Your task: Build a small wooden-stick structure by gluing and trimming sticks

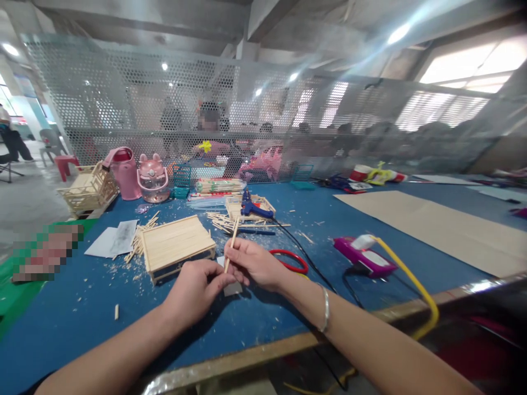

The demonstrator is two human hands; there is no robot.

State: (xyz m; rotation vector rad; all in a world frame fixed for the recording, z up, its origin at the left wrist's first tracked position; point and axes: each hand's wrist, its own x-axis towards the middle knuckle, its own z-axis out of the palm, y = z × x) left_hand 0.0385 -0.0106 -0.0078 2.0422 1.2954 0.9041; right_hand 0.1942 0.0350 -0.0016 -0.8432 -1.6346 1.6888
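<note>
A thin wooden stick (233, 239) stands tilted upright between my hands, over the blue tabletop. My right hand (253, 263) is closed, pinching the stick between thumb and fingers. At its lower end, my left hand (200, 288) is closed with thumb and forefinger on the stick. A small white piece of paper (233, 289) lies under my fingers, partly hidden. Just beyond my left hand sits a flat-topped structure of wooden sticks (177, 241). Behind my hands a blue glue gun (256, 208) rests on a smaller stick frame (234, 207).
Loose sticks (144, 233) and wood crumbs litter the table (135, 334). Red-handled pliers or scissors (296, 260) lie beside my right wrist. A purple power strip (366, 258) with a yellow cable is at right, near cardboard (432, 225). Pink bottles (152, 178) stand before a perforated screen (144, 99).
</note>
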